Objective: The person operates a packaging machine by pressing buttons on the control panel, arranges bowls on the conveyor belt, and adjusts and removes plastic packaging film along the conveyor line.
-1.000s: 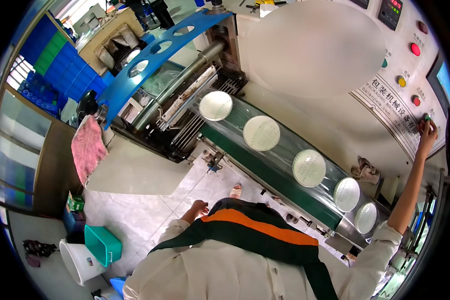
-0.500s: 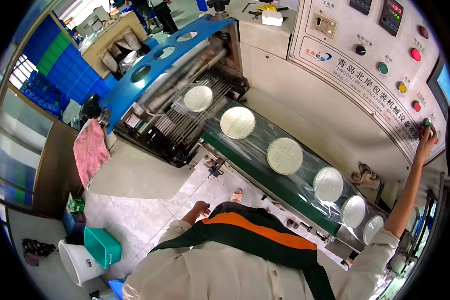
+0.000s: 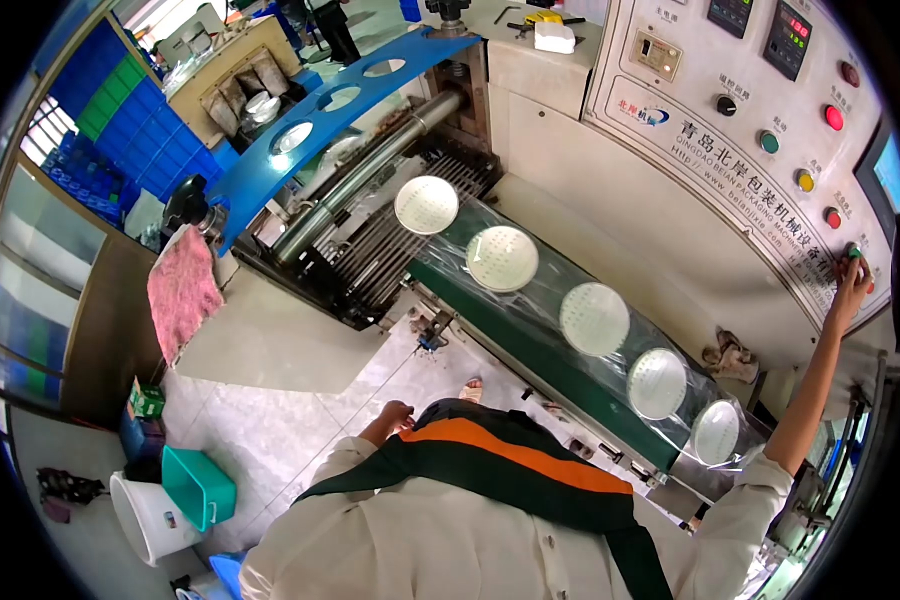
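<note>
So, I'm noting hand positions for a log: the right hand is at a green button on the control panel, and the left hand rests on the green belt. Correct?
Not quite: the head view shows the left hand held apart from the green belt, not resting on it. The right hand is indeed at a green button on the control panel.

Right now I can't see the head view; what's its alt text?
The right hand is at a green button on the control panel. Five round white items, with clear film, form a row along a green conveyor; the left hand is apart from it.
</note>
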The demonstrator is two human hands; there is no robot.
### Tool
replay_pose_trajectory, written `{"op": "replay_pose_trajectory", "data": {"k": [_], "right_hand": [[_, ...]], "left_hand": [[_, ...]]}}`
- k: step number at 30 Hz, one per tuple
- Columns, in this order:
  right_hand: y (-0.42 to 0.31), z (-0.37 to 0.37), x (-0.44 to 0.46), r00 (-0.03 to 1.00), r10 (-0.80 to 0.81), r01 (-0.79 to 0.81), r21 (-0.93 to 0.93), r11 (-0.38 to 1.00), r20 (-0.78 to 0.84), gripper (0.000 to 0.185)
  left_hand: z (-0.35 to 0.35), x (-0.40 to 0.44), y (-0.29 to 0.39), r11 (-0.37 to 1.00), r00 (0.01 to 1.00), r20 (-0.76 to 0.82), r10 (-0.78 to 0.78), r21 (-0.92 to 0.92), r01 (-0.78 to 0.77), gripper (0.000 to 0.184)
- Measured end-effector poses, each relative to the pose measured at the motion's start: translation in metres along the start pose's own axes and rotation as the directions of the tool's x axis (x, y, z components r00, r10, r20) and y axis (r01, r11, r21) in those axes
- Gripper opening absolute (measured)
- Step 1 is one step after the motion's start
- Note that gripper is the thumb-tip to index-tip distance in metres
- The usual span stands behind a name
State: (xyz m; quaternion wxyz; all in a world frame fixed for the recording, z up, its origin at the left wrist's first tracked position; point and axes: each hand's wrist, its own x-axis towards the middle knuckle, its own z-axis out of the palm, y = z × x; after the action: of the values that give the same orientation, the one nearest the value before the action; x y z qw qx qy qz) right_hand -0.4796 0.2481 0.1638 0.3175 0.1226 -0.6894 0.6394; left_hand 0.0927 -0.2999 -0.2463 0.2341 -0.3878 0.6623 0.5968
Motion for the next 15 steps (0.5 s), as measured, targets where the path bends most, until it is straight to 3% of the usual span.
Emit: {"op": "replay_pose_trajectory", "data": {"k": [2, 11, 15], "right_hand": [[0.001, 0.001, 0.003, 1.0, -0.007, 0.007, -0.013, 1.0, 0.007, 0.026], [0.0, -0.001, 0.004, 1.0, -0.024, 0.025, -0.015, 1.0, 0.018, 0.027], [0.007, -0.007, 0.015, 1.0, -0.006, 0.007, -0.071, 0.997, 0.024, 0.026]], "left_hand": [[0.001, -0.003, 0.01, 0.923, 0.964, 0.039, -0.263, -0.283, 0.263, 0.019], [0.014, -0.014, 0.034, 0.946, 0.955, -0.096, -0.28, -0.198, 0.257, 0.014], [0.016, -0.018, 0.04, 0.948, 0.957, -0.081, -0.278, -0.182, 0.26, 0.016]]}}
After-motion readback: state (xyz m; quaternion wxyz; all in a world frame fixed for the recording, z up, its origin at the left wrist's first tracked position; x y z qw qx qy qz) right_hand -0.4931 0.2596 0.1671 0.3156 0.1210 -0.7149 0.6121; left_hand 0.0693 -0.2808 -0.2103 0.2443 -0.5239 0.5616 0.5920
